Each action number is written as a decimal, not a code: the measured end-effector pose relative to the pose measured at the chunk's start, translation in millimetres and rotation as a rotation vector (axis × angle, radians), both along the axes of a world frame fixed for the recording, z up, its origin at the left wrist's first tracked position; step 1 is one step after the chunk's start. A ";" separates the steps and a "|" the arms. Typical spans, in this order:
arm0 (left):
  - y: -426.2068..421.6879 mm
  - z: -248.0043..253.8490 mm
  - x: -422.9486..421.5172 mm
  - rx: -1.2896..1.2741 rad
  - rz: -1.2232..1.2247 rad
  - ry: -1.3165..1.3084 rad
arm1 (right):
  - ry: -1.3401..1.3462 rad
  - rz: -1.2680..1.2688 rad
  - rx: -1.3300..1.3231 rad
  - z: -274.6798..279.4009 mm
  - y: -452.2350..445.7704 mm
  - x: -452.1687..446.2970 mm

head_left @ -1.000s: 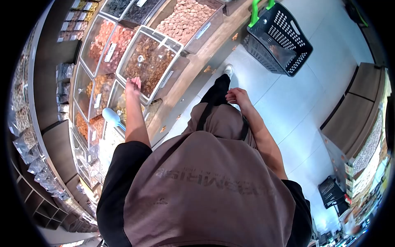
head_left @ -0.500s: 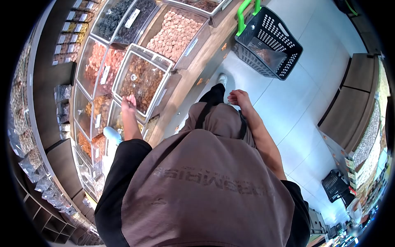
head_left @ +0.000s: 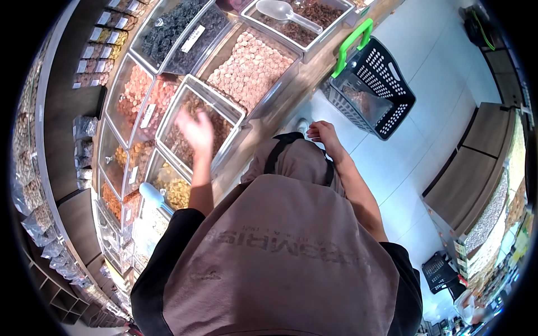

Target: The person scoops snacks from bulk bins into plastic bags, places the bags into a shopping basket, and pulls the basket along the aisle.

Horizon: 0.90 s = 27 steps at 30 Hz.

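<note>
My left hand (head_left: 197,131) is raised over a clear-lidded bin of brown dried fruit (head_left: 224,126), its fingers apart, slightly blurred, and nothing in it. My right hand (head_left: 323,133) hangs in front of my body with its fingers curled; whether anything is inside them is too small to tell. Beyond the lidded bin is a bin of pale pink round pieces (head_left: 249,70). A bin of yellow pieces (head_left: 172,185) lies nearer me, with a light blue scoop (head_left: 151,194) beside it. A clear scoop (head_left: 287,14) rests on a dark brown bin at the top.
A dark basket with a green handle (head_left: 386,84) stands on the floor ahead to the right, holding a clear bag (head_left: 364,103). A wooden ledge (head_left: 319,64) edges the bins. Brown cabinets (head_left: 459,168) stand at right, with another black basket (head_left: 439,273) farther down.
My left hand has moved up over the lidded bin and its fingers have spread. My right hand stays near my body. The view has shifted, and the clear scoop shows at the top.
</note>
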<state>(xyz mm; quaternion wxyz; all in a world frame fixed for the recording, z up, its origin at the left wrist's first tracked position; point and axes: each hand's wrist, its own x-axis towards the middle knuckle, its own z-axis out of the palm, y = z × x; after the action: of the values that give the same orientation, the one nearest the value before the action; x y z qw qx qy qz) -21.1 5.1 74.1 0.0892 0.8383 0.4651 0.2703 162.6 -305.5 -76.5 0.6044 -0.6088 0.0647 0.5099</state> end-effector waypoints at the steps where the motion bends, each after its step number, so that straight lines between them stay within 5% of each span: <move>1: -14.1 -0.9 23.3 -0.026 -0.149 -0.038 | -0.002 0.006 -0.006 1.3 3.7 5.1; 4: -64.6 -31.0 97.0 -0.116 -0.561 -0.187 | 0.009 -0.015 -0.033 0.8 10.2 15.0; 5: -87.1 -28.8 120.1 -0.469 -0.637 -0.164 | 0.020 -0.028 -0.045 -0.4 9.1 17.7; 6: -107.9 -29.1 140.3 -0.372 -0.810 -0.136 | 0.043 -0.053 -0.065 1.6 9.3 19.9; 13: -227.5 -83.8 219.0 -0.713 -1.643 0.476 | -0.077 -0.277 0.046 -10.9 -49.2 9.8; 16: -263.3 -101.2 234.4 -0.808 -1.703 0.571 | 0.047 -0.327 0.016 -28.7 -92.2 7.9; 19: -303.6 -118.8 247.9 -0.840 -1.775 0.597 | -0.279 -0.311 0.083 -25.6 -135.9 8.9; 24: -372.0 -136.6 266.7 -0.819 -1.714 0.660 | -0.181 -0.403 -0.066 -40.7 -210.3 36.0; 27: -400.7 -154.8 284.4 -0.879 -1.613 0.983 | -0.447 -0.046 -0.662 -55.2 -257.2 49.5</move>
<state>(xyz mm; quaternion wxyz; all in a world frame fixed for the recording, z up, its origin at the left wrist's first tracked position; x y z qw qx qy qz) 263.3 -395.6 -80.7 0.3416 0.8115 -0.1910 -0.4340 212.1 -562.7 -131.7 0.3862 -0.8649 0.1059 0.3027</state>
